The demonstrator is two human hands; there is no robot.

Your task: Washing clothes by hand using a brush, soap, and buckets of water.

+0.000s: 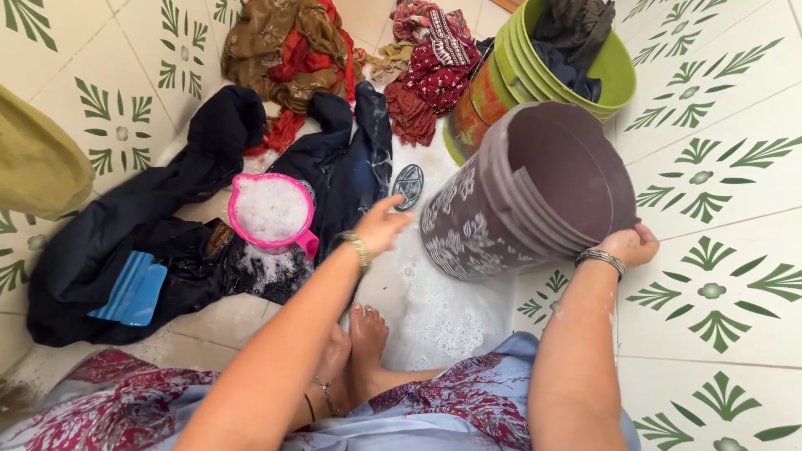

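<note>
2 hands apart: right hand (632,245) grips tipped brown bucket (535,192); left hand (382,225) open beside pink jug (271,213).

You have one view only, from the camera on your head, looking steeply down past your lap and forearms to a wet tiled floor. It sits close: your bare feet (355,351) lie just below centre, the tipped purple bucket (522,196) fills the frame just right of centre. Taking that bucket as the mark, the lens faces forward across it toward the clothes piled beyond, with green buckets (614,71) behind it at the top edge.
</note>
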